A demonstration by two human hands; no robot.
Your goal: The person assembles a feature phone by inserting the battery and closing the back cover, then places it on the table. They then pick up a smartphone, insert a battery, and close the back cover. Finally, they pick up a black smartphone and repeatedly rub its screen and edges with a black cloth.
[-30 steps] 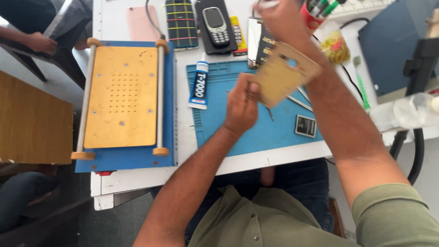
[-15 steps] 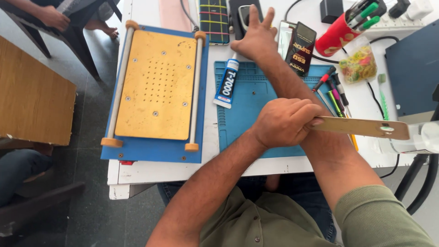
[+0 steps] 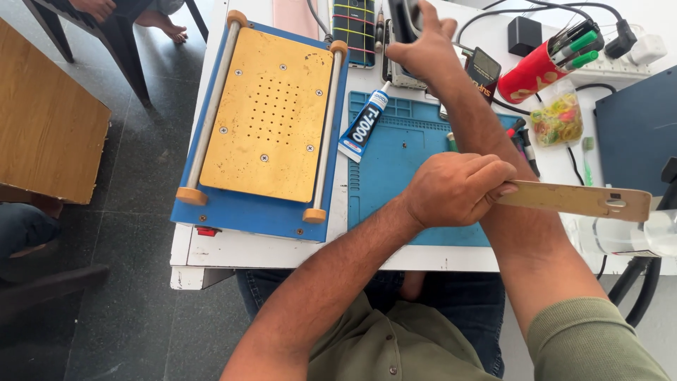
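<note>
The left hand (image 3: 455,189) has its grip closed around one end of a flat tan strip (image 3: 575,200), long axis pointing toward 3 o'clock above the blue mat (image 3: 402,152). At 12 o'clock, the right hand (image 3: 423,46) clasps a dark phone (image 3: 403,17).

Lighting and image quality: bright, even daylight, mostly sharp.
White worktop (image 3: 282,250) near glare along its far right edge; shadows soft and faint beneath the yellow plate (image 3: 268,113). Raised right hand (image 3: 423,46) slightly motion-blurred; wide-angle bending toward the frame corners.
</note>
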